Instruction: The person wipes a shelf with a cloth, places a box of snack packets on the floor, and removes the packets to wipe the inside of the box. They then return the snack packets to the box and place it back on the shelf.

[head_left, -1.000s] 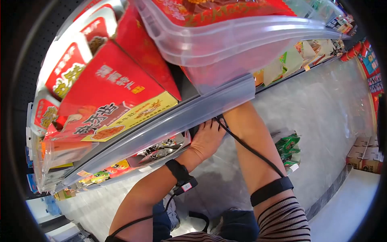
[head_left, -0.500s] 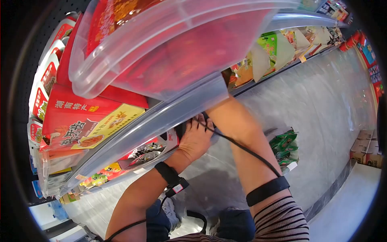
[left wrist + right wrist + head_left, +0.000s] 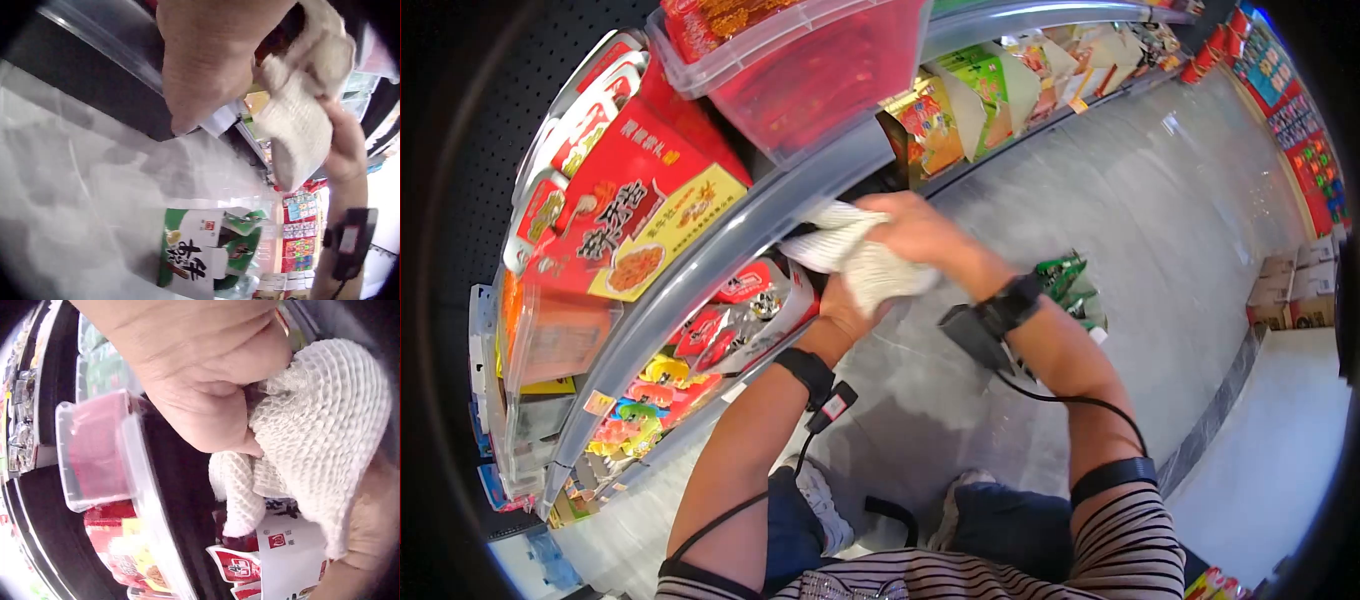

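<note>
A white cloth with a waffle-like texture is bunched up between my two hands, in front of the shelf's edge. My right hand grips it from the right; in the right wrist view its thumb and fingers pinch a fold of the cloth. From below, my left hand meets the cloth, which covers its fingers, so I cannot tell how they are bent. In the left wrist view the left hand is close up at the top, with the cloth hanging beside it.
Above the hands runs a shelf edge with a red box and a clear plastic bin. A lower shelf holds snack packets. On the floor to the right stands a carton of green packets; brown boxes are farther off.
My right hand came out from under the shelf edge, bringing the white cloth into view. The left hand left the shelf edge and now meets the cloth. The head view shifted.
</note>
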A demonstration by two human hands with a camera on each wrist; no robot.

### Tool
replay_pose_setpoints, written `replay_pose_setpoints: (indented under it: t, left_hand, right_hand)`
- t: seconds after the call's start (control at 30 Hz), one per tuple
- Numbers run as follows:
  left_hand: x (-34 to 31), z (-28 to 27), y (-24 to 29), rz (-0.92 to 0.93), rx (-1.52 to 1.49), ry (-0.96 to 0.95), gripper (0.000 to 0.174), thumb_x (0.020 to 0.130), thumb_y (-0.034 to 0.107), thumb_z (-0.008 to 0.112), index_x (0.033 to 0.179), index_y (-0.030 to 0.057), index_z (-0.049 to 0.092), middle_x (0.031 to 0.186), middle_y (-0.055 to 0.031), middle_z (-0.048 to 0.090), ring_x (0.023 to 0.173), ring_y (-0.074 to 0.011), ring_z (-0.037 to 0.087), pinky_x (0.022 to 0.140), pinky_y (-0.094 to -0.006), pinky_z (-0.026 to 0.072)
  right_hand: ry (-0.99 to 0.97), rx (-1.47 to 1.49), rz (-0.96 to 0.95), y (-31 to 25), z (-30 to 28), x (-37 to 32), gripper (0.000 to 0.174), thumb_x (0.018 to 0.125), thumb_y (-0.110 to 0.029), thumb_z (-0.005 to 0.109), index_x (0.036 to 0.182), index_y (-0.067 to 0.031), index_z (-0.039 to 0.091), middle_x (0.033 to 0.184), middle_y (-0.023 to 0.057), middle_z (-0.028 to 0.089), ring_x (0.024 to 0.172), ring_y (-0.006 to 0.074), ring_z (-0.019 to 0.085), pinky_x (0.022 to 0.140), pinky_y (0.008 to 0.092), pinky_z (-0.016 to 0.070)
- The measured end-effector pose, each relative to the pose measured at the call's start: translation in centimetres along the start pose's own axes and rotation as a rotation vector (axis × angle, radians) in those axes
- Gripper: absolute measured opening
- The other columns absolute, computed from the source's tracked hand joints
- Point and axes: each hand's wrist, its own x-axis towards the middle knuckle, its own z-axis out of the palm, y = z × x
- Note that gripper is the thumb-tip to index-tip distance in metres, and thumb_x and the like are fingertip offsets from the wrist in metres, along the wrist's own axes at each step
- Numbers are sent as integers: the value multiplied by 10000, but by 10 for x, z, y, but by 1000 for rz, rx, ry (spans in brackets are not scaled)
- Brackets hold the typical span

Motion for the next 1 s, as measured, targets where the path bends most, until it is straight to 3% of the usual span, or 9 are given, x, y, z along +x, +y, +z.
replay_pose_setpoints:
  t: [0.1,0.2,0.23,0.4,0.47,0.6,0.67,0.8,1.0]
  left_hand:
    - [4,-20,7,-34,-144,-48,738,668,385,615,1280,115,303,1310,-137,283,1220,-298,242,985,-464,212]
    - [7,-30,12,-194,-148,-55,416,754,356,539,1062,77,524,1185,-156,442,1143,-316,364,935,-466,266]
    - [15,-29,10,-215,-418,-15,374,805,401,470,936,68,577,1056,-141,525,1057,-282,445,869,-446,330]
    - [28,-109,67,-553,-1798,-372,579,810,610,307,1072,132,502,969,-13,562,901,-162,527,788,-367,420]
    - [26,-113,70,-460,-1952,-554,511,832,518,390,1105,93,467,1003,-30,555,894,-151,553,706,-299,473]
    - [6,-132,63,-537,-1866,-447,351,807,248,551,1062,14,490,983,-77,579,855,-185,585,726,-312,481]
    - [-6,-137,44,-596,-1813,-413,325,787,186,579,1039,-3,503,960,-90,589,843,-193,591,730,-312,482]
    - [-22,-121,12,-738,-1750,-341,308,767,161,602,1010,-11,524,938,-105,599,824,-204,601,726,-319,488]
    - [-30,-82,31,-886,-1771,-471,321,754,172,626,1004,-5,530,930,-109,603,818,-217,603,716,-343,495]
  right_hand:
    - [139,119,80,18,-24,-44,337,665,35,431,953,-34,589,874,105,605,824,168,563,747,266,432]
    - [243,171,118,12,-47,-77,378,648,105,369,940,-15,577,887,75,590,830,144,549,732,254,437]
    - [261,180,102,11,-52,-85,390,637,114,356,931,-16,577,883,75,587,829,149,551,728,257,439]
    - [154,204,50,-32,-53,-121,412,650,80,404,1024,-12,552,936,72,579,881,148,538,769,261,424]
    - [60,293,-17,-37,-48,-134,380,700,25,455,1070,-15,532,960,72,578,884,147,539,769,262,429]
    - [247,515,142,-21,-58,-183,346,784,-105,531,1117,-12,499,993,70,576,875,133,545,760,255,439]
    - [635,548,187,21,-68,-223,318,777,-187,557,1064,-53,529,951,55,584,824,127,556,687,238,442]
    - [1201,345,838,94,-56,-291,578,713,-305,633,1173,-46,397,893,62,547,807,166,509,630,310,454]
    - [935,564,966,129,-7,-292,499,703,-339,605,1050,-18,445,866,101,542,773,203,525,605,373,487]
